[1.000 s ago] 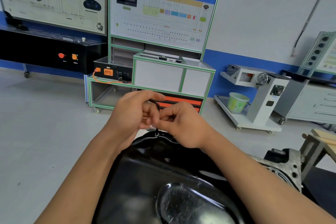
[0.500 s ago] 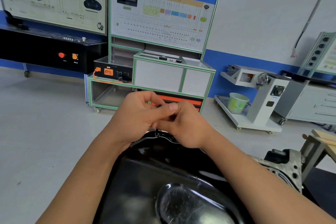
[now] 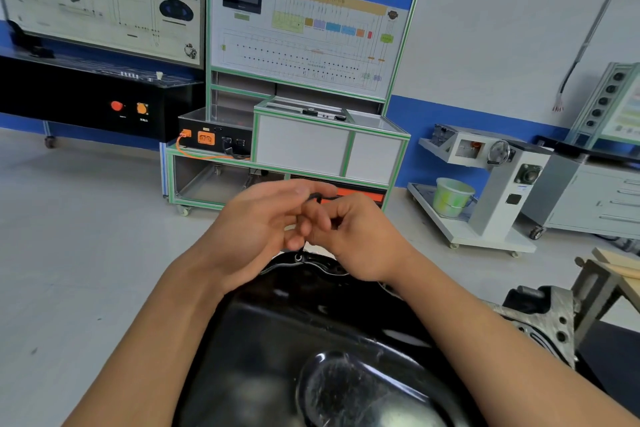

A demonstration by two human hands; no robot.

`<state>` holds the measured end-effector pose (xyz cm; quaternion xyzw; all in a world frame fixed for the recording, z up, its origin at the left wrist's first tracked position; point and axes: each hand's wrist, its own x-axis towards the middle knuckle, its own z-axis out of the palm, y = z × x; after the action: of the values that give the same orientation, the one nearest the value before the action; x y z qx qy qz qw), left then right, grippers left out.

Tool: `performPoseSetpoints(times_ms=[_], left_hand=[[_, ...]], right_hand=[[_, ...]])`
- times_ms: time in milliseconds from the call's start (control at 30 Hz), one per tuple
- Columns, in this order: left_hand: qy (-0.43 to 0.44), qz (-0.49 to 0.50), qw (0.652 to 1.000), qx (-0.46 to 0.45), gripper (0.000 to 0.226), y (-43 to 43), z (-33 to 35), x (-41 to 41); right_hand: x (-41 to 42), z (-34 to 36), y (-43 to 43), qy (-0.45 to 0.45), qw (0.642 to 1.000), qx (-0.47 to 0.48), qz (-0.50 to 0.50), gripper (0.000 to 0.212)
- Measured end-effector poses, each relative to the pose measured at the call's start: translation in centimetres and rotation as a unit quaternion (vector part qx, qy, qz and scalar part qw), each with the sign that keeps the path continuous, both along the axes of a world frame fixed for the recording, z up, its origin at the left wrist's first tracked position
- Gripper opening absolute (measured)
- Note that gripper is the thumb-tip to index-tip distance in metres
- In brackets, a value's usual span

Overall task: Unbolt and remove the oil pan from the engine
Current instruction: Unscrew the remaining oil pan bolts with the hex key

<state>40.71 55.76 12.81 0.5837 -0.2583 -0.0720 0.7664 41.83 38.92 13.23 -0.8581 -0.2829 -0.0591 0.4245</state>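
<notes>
Left hand [image 3: 256, 229] and right hand [image 3: 362, 241], fingers curled, pinch one bent black key [image 3: 317, 197]; a bolt [image 3: 298, 257] on the pan [image 3: 298, 326] sits just beneath them.

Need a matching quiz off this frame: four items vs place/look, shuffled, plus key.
Column A
1. oil pan
2. green bucket
3. L-shaped key
4. orange cable

Column B
a. on the white cart at right
b. held between left hand and right hand
c. bottom centre, glossy black
d. trailing from the black box on the green-framed stand

Pairs: 1-c, 2-a, 3-b, 4-d
</notes>
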Motion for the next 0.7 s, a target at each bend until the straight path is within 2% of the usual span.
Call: performPoseSetpoints(times_ms=[133,267,367,433,533,633,700], left_hand=[[-0.031,0.017,0.999,0.032,0.028,0.0,0.1,-0.2],[-0.059,0.143,0.987,0.038,0.021,-0.8,0.6,-0.7],[-0.086,0.305,0.944,0.090,0.042,-1.3,0.7,-0.3],[-0.090,0.354,0.923,0.121,0.051,-1.3,0.7,-0.1],[-0.037,0.320,0.943,0.086,0.043,-1.1,0.6,0.2],[0.034,0.206,0.978,-0.020,0.032,-0.7,0.8,0.0],[0.031,0.124,0.990,-0.055,0.032,-0.5,0.6,0.1]], right_hand=[[0.0,0.0,0.1,-0.019,1.000,-0.001,0.005,0.025],[0.1,-0.2,0.5,-0.015,1.000,-0.002,0.017,0.021],[0.2,-0.2,1.0,-0.015,0.999,-0.031,0.017,0.018],[0.1,-0.2,1.1,-0.003,0.999,-0.035,0.021,0.012],[0.0,-0.1,1.1,0.004,0.999,-0.029,0.016,0.011],[0.0,-0.2,0.8,-0.001,1.000,-0.023,-0.002,0.020],[0.2,-0.2,0.5,-0.003,1.000,-0.018,-0.006,0.024]])
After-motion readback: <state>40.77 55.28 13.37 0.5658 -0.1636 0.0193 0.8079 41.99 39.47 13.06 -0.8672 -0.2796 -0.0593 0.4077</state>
